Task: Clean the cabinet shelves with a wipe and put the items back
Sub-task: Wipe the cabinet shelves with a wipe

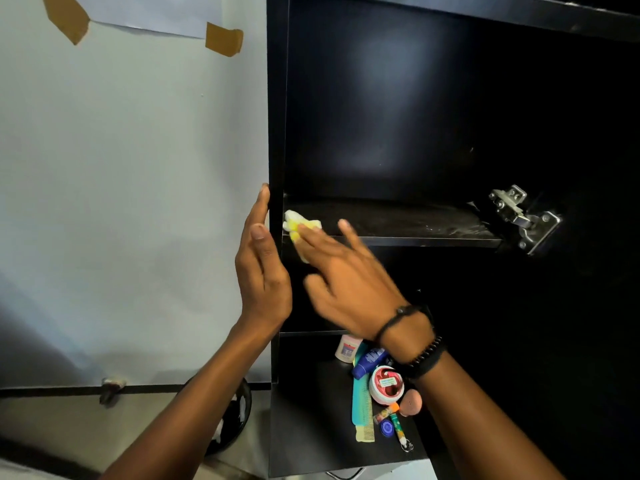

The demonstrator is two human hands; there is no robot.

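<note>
A black cabinet [277, 133] stands open against a pale wall. My right hand [346, 282] presses a white and yellow wipe [300, 226] with straight fingers onto the left front edge of the middle shelf [408, 221]. That shelf shows pale streaks. My left hand [261, 265] rests flat with straight fingers against the cabinet's left side panel. On the lowest surface lie several toiletries: a teal comb [360, 400], a red-lidded jar [386, 384], a blue tube [369, 362], a white bottle [347, 348] and a pink sponge [411, 403].
A metal hinge [523, 216] sticks out at the shelf's right end. Taped paper [149, 12] hangs on the wall at upper left. A dark round bin [235, 420] sits on the floor left of the cabinet.
</note>
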